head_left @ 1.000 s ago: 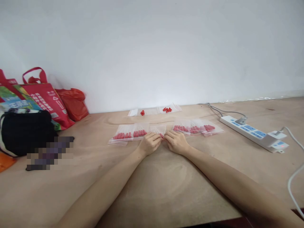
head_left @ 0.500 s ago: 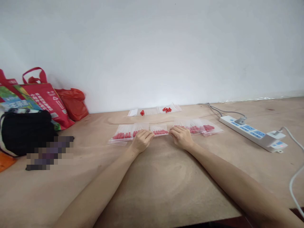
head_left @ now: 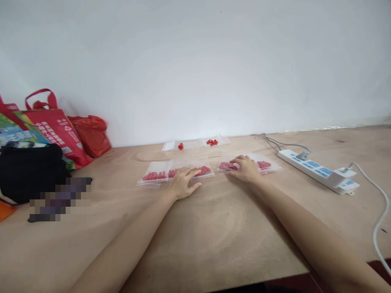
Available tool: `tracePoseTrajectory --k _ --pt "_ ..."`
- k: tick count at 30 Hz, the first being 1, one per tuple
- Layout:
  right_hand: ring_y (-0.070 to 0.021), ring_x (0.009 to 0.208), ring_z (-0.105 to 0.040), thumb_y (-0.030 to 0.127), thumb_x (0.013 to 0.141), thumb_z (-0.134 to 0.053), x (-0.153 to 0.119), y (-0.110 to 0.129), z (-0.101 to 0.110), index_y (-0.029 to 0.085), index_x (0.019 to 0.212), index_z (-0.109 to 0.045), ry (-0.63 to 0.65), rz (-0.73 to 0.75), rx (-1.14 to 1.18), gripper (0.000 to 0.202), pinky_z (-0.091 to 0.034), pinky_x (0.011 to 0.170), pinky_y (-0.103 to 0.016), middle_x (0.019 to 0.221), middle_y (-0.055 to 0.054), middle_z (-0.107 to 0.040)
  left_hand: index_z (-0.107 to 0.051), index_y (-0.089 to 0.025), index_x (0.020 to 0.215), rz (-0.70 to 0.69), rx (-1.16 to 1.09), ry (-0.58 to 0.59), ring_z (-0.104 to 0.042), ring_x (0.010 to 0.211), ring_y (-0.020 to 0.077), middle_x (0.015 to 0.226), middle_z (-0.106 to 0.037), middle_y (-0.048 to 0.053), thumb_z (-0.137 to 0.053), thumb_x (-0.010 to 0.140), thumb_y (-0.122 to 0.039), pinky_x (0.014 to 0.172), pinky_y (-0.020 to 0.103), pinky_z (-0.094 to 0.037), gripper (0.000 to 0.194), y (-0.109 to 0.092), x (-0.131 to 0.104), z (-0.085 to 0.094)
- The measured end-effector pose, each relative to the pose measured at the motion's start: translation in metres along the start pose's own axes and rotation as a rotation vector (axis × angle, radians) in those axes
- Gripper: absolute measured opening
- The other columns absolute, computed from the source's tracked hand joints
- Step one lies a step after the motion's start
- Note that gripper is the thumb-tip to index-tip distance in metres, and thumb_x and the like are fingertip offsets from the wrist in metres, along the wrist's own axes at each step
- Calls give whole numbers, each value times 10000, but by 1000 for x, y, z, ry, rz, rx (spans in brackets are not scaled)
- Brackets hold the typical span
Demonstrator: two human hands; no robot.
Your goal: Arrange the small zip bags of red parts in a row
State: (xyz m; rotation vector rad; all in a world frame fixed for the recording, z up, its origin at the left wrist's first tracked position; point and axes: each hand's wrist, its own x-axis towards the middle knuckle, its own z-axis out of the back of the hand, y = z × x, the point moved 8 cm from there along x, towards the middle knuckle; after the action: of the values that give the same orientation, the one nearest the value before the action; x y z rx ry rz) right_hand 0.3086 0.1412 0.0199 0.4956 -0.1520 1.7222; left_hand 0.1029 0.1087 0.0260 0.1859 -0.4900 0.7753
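My left hand [head_left: 184, 184] lies with its fingers stretched out over the front edge of a row of clear plastic bags [head_left: 155, 167]. Red, short, rod-like pieces [head_left: 154, 175] line the lower part of these bags; their kind is too small to tell. To the right, past a narrow gap, my right hand [head_left: 245, 170] rests on a second group of clear bags [head_left: 271, 167] holding similar red pieces [head_left: 263, 164]. Its fingers are curved and apart, with no bag edge visibly pinched. The hand hides the middle of that group.
Nearer the wall, small red pieces [head_left: 211, 142] lie on flat clear bags [head_left: 224, 140]. On the right is a white power strip [head_left: 314, 169] with plugs and a trailing cable [head_left: 380, 219]. Red shopping bags [head_left: 62, 132] and a black bag [head_left: 33, 173] stand at left.
My hands have let go of the bag edge between them and moved slightly apart. Their fingers have opened, and a gap now shows between the left and right bag groups.
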Motion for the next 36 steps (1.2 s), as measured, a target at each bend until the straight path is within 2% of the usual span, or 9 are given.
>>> tracePoseTrajectory --k 3,6,9,13,18,24,28,34,36 --pt "-217 904 -457 459 687 -554 -2 -3 -4 254 918 -620 43 28 -60 315 -289 695 -308 983 -39 -582 -436 -285 1169 -6 -6 173 -354 1182 191 1268 -422 23 -402 816 -403 1000 429 -239 374 -3 5 -17" --pt "-203 867 -477 278 769 -477 -1 7 -9 212 826 -636 -1 72 -145 181 -280 670 -299 897 -58 -607 -465 -307 1139 66 11 251 -370 1177 195 1280 -411 18 -352 833 -420 1005 492 -188 346 6 8 -27" --pt "-186 786 -512 174 780 -438 -2 14 -5 175 762 -616 -131 63 -173 179 -274 605 -280 836 -79 -614 -479 -284 1127 90 33 186 -394 1157 219 1266 -427 48 -391 815 -418 974 527 -224 351 12 9 -25" --pt "-161 613 -529 225 831 -384 -12 10 10 177 836 -557 -318 -53 -105 180 -245 506 -258 803 -62 -610 -546 -223 1020 75 71 31 -419 1129 244 1186 -499 78 -469 779 -349 944 534 -276 282 14 4 -14" --pt "-148 628 -547 198 841 -353 -32 31 10 173 870 -469 -238 160 228 122 -325 514 -231 768 -42 -596 -583 -183 799 125 75 -93 -488 1039 248 1035 -585 75 -472 776 -276 922 547 -299 148 20 -6 1" --pt "-124 603 -532 262 836 -402 -49 47 10 178 821 -507 -162 246 602 135 -413 546 -227 720 -28 -574 -456 -175 1123 -102 -146 -114 -470 1060 202 1133 -508 94 -559 723 -320 906 377 -408 438 -27 -12 12" --pt "-137 733 -552 275 828 -433 -50 58 10 174 841 -574 -145 317 661 174 -445 614 -247 830 -58 -578 -493 -183 1075 -162 -197 -159 -526 975 156 1049 -551 72 -494 772 -195 834 305 -463 303 -47 -9 7" --pt "-186 908 -520 329 739 -568 -56 60 17 183 1107 -483 -136 487 567 405 -466 723 -322 1017 -102 -510 -582 -169 878 -222 -164 -205 -580 777 117 839 -610 39 -434 811 -154 690 244 -492 163 -46 -1 -3" --pt "-181 918 -518 284 772 -519 -60 56 18 179 1112 -470 -181 549 509 359 -464 746 -323 1008 -104 -512 -591 -162 814 -228 -130 -219 -577 731 110 789 -610 32 -422 824 -168 657 228 -484 169 -46 0 -2"
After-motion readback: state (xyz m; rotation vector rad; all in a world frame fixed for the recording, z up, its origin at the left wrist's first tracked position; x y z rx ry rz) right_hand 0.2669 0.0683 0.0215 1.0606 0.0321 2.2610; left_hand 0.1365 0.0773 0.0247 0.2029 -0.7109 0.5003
